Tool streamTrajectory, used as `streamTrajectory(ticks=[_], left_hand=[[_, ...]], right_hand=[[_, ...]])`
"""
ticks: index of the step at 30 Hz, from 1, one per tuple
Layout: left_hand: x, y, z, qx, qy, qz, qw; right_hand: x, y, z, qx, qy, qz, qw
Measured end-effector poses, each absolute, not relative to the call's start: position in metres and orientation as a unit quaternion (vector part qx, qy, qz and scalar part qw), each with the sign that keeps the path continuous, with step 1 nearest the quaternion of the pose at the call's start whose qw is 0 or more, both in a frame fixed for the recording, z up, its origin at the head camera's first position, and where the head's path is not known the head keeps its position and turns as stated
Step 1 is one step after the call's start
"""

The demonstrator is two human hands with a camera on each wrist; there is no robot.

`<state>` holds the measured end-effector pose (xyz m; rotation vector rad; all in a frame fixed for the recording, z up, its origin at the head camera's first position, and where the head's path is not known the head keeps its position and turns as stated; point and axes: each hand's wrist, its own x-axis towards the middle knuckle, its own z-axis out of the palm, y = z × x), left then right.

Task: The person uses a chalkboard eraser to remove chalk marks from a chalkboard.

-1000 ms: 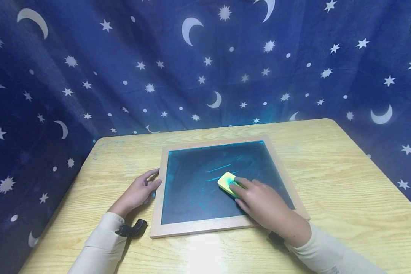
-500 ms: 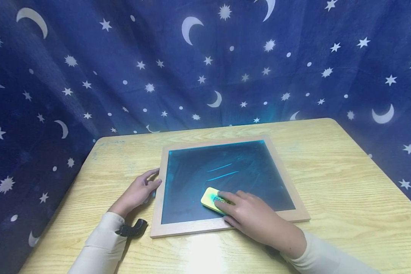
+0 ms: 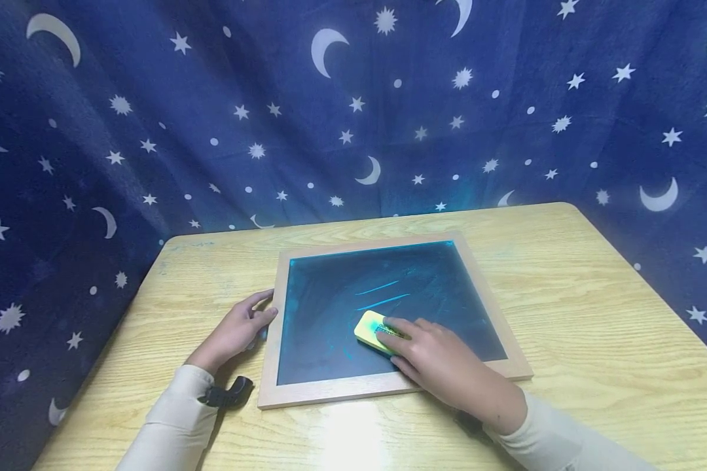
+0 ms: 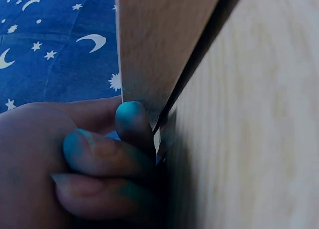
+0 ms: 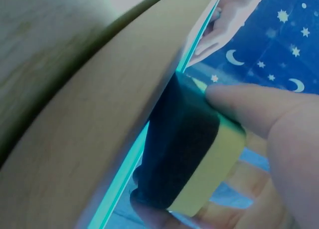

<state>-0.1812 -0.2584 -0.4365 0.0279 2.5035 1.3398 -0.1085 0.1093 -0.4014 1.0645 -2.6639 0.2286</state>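
Note:
A wood-framed chalkboard [image 3: 318, 281] lies on the table, with two bright blue chalk strokes and faint smears on its dark face. My right hand [image 3: 438, 356] grips a yellow chalkboard eraser [image 3: 370, 324] from its right side; its dark pad faces the board just below the strokes. In the right wrist view, the thumb is on one side of the eraser [image 5: 209, 164] and the fingers wrap round the other. My left hand [image 3: 241, 330] holds the board's left edge. Blue-stained, curled fingers [image 4: 99, 154] show close against the frame [image 4: 154, 44] in the left wrist view.
The pale wooden table [image 3: 583, 294] extends round the board, with blue chalk marks near its far left corner. A dark blue curtain [image 3: 283, 98] with moons and stars hangs behind and at both sides. A black strap [image 3: 230, 394] is on the left wrist.
The right hand with the eraser moved down and left across the board, then slightly back up and right. The lower chalk stroke, partly covered before, now shows whole. The left hand stays put.

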Motion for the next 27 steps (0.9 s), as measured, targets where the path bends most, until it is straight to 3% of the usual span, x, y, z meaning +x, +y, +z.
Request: streamTrajectory(ticks=[27], left_hand=[[-0.182, -0.259, -0.439, 0.014, 0.872, 0.466, 0.149]], right_hand=[[-0.139, 0.148, -0.393, 0.252, -0.956, 0.095, 0.119]])
